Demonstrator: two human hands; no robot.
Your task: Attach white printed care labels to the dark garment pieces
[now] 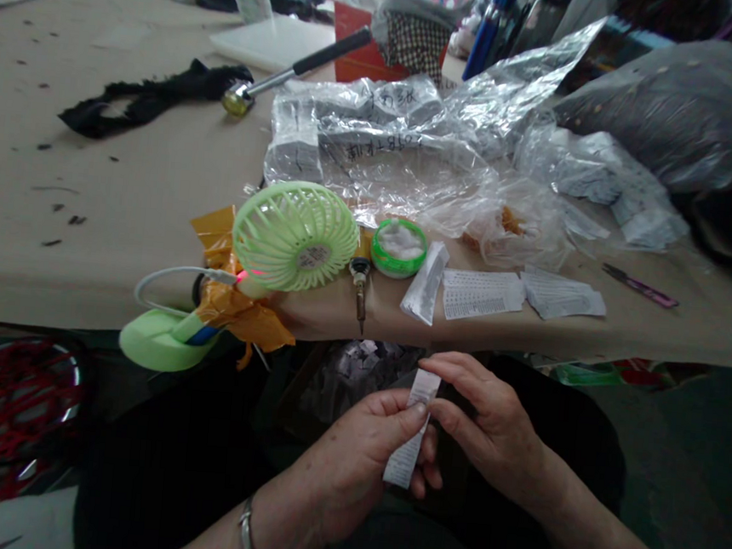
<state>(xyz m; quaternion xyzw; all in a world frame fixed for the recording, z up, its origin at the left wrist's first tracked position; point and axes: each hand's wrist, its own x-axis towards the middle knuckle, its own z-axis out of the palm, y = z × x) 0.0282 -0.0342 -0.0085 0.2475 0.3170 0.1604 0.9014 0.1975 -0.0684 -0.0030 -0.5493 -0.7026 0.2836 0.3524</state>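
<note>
A narrow white printed label (424, 386) is held upright over my lap, just in front of the table edge. My left hand (368, 441) pinches it, thumb on the front face and fingers curled behind. At its upper right edge, my right hand (494, 422) holds it with thumb and fingertips; the exact contact is partly hidden. Beyond the hands, along the table edge, lie a folded white strip bundle (426, 284), a stack of printed labels (483, 295) and another fanned label stack (562, 293). A green round tub (399, 260) with white fluffy material stands behind them.
A green fan (296, 238) is taped at the table edge, with a pointed tool (360, 287) beside it. Pink-handled snips (643, 288) lie right. Clear plastic packaging (376, 160), a hammer (294, 72) and black cloth (144, 101) lie farther back.
</note>
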